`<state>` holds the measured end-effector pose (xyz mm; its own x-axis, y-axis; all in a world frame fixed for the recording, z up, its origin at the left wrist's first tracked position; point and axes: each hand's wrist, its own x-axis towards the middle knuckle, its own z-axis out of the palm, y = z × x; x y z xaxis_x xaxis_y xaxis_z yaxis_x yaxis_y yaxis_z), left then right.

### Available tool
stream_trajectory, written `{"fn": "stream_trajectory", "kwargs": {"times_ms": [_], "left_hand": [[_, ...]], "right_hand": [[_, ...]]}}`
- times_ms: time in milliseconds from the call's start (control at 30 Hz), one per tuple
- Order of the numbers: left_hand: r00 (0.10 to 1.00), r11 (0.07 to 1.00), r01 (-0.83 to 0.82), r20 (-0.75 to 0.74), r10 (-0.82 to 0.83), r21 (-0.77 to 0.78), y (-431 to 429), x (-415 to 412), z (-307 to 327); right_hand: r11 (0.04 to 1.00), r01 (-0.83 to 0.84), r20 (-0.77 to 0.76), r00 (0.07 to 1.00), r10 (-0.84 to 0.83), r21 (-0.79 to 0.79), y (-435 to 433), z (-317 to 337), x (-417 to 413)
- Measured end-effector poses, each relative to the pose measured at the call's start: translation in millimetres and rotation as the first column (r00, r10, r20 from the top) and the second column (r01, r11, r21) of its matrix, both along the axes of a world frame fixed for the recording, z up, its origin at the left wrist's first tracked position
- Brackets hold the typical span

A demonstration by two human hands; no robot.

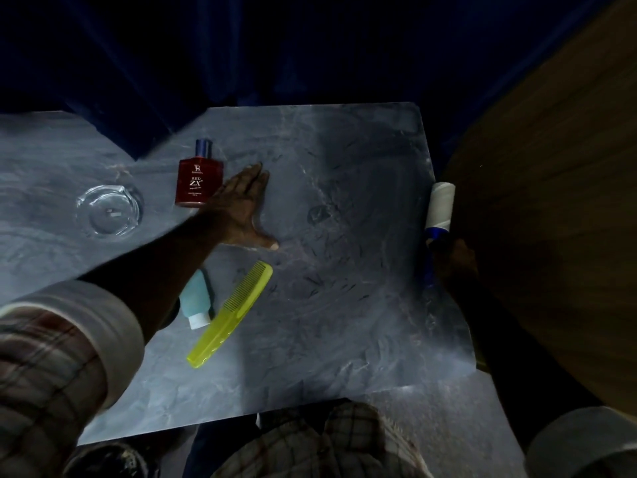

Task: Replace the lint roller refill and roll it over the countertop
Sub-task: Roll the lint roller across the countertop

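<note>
A lint roller (439,210) with a white sticky roll and a blue handle is at the right edge of the grey marble countertop (344,270). My right hand (455,260) is closed around its handle, in shadow just past the counter's edge. The roll points away from me. My left hand (246,208) lies flat on the countertop, palm down with fingers together and thumb spread, beside a red perfume bottle. It holds nothing.
A red perfume bottle (199,177) with a blue cap lies by my left hand. A glass ashtray (108,212) sits at the left. A yellow comb (231,313) and a small teal bottle (196,300) lie near my forearm. A brown wooden surface (551,201) rises at the right.
</note>
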<state>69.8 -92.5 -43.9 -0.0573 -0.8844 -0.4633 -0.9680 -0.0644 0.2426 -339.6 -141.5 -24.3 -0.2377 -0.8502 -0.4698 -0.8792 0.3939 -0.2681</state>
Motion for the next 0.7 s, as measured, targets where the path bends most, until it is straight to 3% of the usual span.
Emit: {"fn": "stream_trajectory", "kwargs": {"times_ms": [333,700], "left_hand": [[1.000,1.000,-0.005,0.006,0.005,0.007,0.6,-2.7,3.9],[0.999,0.999,-0.037,-0.002,0.037,-0.002,0.4,-2.9,-2.1]], "right_hand": [[0.981,-0.166,0.152,0.972,0.179,-0.099,3.1,-12.6,77.6],[0.875,-0.474,0.031,0.877,0.479,-0.096,34.4,-16.8,167.6]]}}
